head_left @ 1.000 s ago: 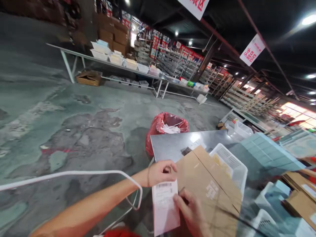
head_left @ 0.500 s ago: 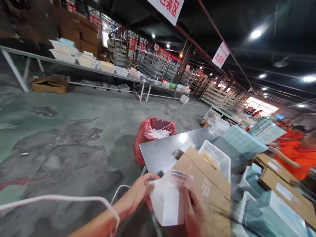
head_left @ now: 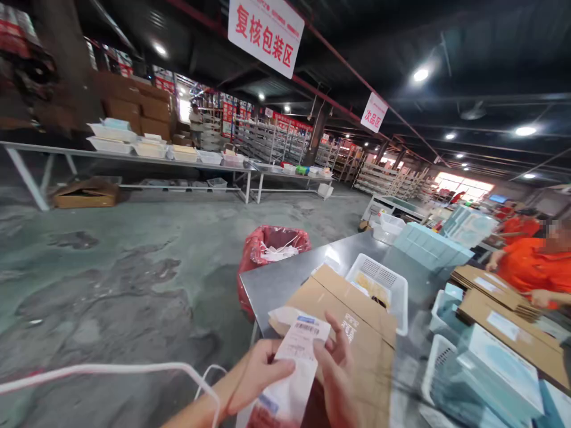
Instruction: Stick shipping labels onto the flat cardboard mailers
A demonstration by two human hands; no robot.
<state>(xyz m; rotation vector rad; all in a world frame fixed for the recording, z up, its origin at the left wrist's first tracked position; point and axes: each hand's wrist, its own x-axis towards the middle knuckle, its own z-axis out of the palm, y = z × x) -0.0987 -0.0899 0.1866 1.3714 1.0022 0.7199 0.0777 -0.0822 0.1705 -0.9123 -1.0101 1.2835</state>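
Note:
A white printed shipping label (head_left: 300, 356) with a barcode and blue print is held up in front of me. My left hand (head_left: 261, 371) grips its left edge, thumb lying over the front and the fingers behind. My right hand (head_left: 336, 377) pinches the right edge near the top, its index finger raised. Beneath my hands lies a flat brown cardboard box (head_left: 370, 362) with white printed marks, on the metal table (head_left: 267, 279). Another strip of pale paper pokes out behind the label.
Past the cardboard stands a white basket (head_left: 401, 297) with yellowish contents. To the right are light blue boxes (head_left: 499, 368), stacked cardboard and a co-worker in an orange shirt (head_left: 535, 267). A red-lined bin (head_left: 250, 267) stands beyond the table; a white cable (head_left: 111, 370) crosses at left.
The label has turned and moved down and left, its lower part now hanging toward me. My left thumb has come over its front. The camera view has tilted up and shifted.

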